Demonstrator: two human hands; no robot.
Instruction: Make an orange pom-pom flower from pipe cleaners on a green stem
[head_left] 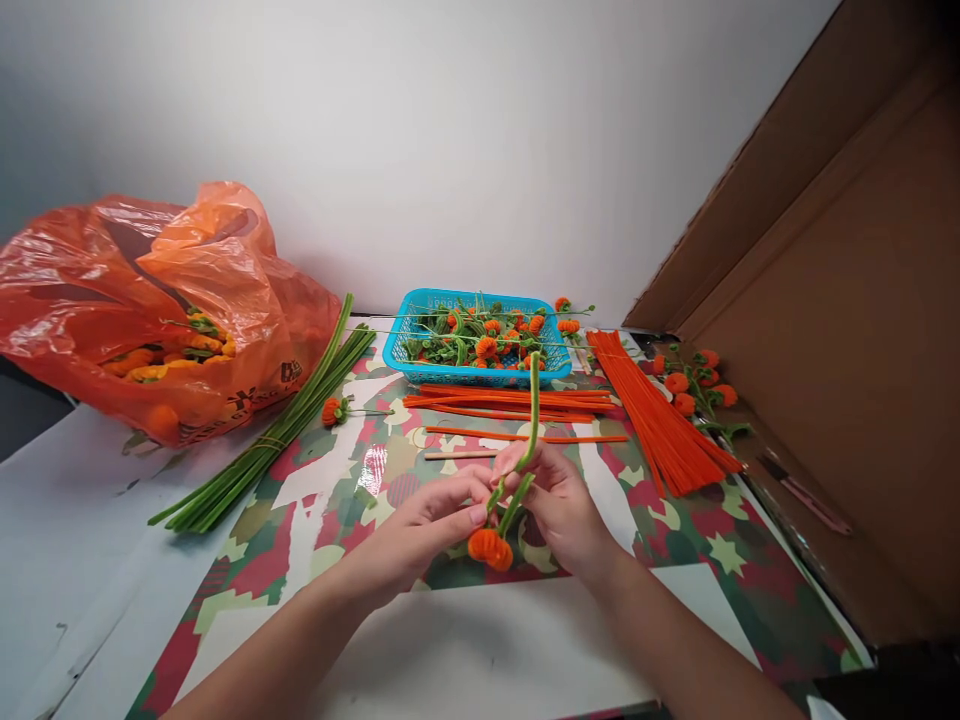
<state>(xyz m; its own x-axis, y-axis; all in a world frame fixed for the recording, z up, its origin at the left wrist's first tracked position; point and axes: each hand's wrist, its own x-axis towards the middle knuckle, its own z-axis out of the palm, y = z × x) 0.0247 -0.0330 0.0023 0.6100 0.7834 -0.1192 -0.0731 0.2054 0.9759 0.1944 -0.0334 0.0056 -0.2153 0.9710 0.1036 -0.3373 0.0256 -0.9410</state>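
Observation:
In the middle of the head view, a small orange pipe-cleaner pumpkin (489, 548) hangs below my fingers. A green pipe cleaner (534, 400) rises from between my hands, its long end upright and a shorter green end sticking out beside it. My left hand (442, 510) is closed, thumb and fingers pinching the green strand just above the pumpkin. Higher up, my right hand (559, 495) pinches the same green pipe cleaner between closed fingers. The exact twist between the fingertips is partly hidden.
A blue basket (395, 350) of orange and green pieces stands behind. Orange pipe cleaners (660, 415) lie right and in front of it. At left are a green bundle (262, 440) and an orange plastic bag (247, 260). A cutter knife (806, 495) lies right, near cardboard (847, 330).

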